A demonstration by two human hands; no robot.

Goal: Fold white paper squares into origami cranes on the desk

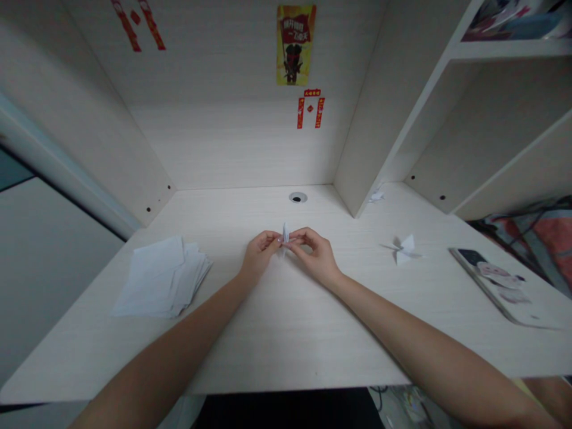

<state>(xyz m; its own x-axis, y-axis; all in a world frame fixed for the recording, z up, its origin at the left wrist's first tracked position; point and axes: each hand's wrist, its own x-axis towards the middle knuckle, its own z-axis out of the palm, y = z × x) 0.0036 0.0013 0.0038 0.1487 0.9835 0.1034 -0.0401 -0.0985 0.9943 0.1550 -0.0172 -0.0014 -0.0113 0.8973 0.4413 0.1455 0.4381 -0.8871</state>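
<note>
Between my two hands, just above the middle of the desk, stands a small folded piece of white paper [285, 231], narrow and upright. My left hand [261, 255] pinches its left side between thumb and fingers. From the right, my right hand [316, 256] grips it the same way, fingertips close to those of the left. Its lower part is mostly hidden by the fingers. A finished-looking origami crane [404, 250] of white paper rests on the desk to the right of my right hand. Left of my left arm lies a loose stack of white paper sheets [156, 277].
A phone in a cartoon case [500, 286] lies at the desk's right. Behind my hands is a round cable hole [298, 197]. An upright divider panel [357, 179] meets the desk at back right, with a small white paper piece [376, 195] beside it. Cloth [536, 238] is bunched at far right.
</note>
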